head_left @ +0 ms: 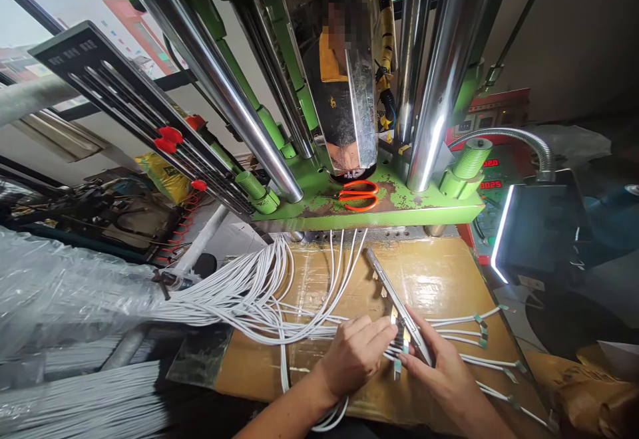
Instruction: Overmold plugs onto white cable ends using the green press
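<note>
A long flat metal plate (394, 289) stands tilted over the work surface, with small brass-coloured pieces along its left side. My right hand (446, 366) is closed round the near end of this plate, thumb in front and fingers behind. My left hand (360, 346) is closed, its fingertips pinching at a small connector end (394, 315) of a white cable against the plate. Just below the fingertips hang pale green and metal cable ends (398, 366). White cables run under my left hand; what its palm holds is hidden.
A thick bundle of white cables (219, 299) spreads in from the left over the brown board (429, 259). Finished-looking cable ends (482, 332) lie at right. Orange-handled scissors (359, 196) rest on the green press (309, 206), between steel columns. Clear plastic wrap (64, 286) covers cables at left.
</note>
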Demonstrator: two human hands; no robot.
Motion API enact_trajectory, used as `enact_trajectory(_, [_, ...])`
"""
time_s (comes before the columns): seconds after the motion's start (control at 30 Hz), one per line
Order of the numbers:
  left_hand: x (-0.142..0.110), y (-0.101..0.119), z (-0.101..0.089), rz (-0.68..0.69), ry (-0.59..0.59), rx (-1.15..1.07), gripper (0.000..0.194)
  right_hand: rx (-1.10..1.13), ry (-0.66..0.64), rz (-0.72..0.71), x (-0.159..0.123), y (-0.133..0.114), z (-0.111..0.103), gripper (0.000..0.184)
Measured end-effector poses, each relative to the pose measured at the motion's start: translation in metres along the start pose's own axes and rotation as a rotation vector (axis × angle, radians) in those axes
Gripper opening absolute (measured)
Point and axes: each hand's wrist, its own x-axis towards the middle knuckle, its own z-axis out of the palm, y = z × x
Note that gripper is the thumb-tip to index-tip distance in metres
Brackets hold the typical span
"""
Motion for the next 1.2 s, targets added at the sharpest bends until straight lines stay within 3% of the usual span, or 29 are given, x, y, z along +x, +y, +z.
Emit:
enact_trajectory(0.13, [0.0, -0.004, 0.007, -0.001, 0.036, -0.08, 0.034, -0.076, -0.004, -0.025, 0.002, 0.002, -0.001, 0.079])
enact_trajectory(0.2, [0.002, -0.006, 0.01, -0.112, 0.016, -0.273, 0.032, -0.098, 0.005, -0.029, 0.003, 0.001, -0.002, 0.075])
enact_trajectory(0.3, [0.006, -0.009, 0.01, -0.594, -0.053, -0.741, 0.026, -0.081, 0.017, -0.007, 0.002, 0.0, -0.002, 0.076])
enact_trajectory(0.37, [0.007, -0.012, 0.006, -0.902, -0.011, -1.058, 0.033, -0.066, 0.035, 0.005, 0.002, 0.002, -0.001, 0.078])
enact_trajectory(0.4, [0.007, -0.014, 0.003, -0.975, 0.023, -1.178, 0.035, -0.064, 0.048, 0.004, 0.002, 0.003, -0.001, 0.077])
enact_trajectory(0.47, [0.005, -0.017, -0.005, -0.992, 0.067, -1.278, 0.033, -0.069, 0.072, -0.008, 0.003, 0.008, -0.001, 0.075])
enact_trajectory(0.63, [-0.003, -0.021, -0.015, -0.97, 0.08, -1.087, 0.029, -0.099, 0.034, -0.024, 0.005, 0.018, -0.004, 0.077])
enact_trajectory(0.8, [0.005, -0.025, -0.01, -1.18, 0.345, -1.409, 0.031, -0.103, 0.013, 0.002, 0.004, 0.015, -0.006, 0.08])
enact_trajectory(0.87, [0.012, -0.027, -0.01, -1.169, 0.333, -1.394, 0.031, -0.103, 0.022, 0.009, 0.004, 0.014, -0.005, 0.08])
enact_trajectory(0.97, [0.02, -0.028, -0.012, -1.048, 0.184, -1.046, 0.021, -0.1, 0.012, 0.029, 0.004, 0.014, -0.005, 0.082])
enact_trajectory(1.1, [0.02, -0.029, -0.013, -0.622, -0.012, -0.692, 0.019, -0.082, -0.018, 0.055, 0.005, 0.012, -0.004, 0.086])
enact_trajectory(1.2, [0.016, -0.033, -0.007, -0.309, -0.051, -0.475, 0.026, -0.076, -0.019, 0.057, 0.005, 0.01, -0.003, 0.088])
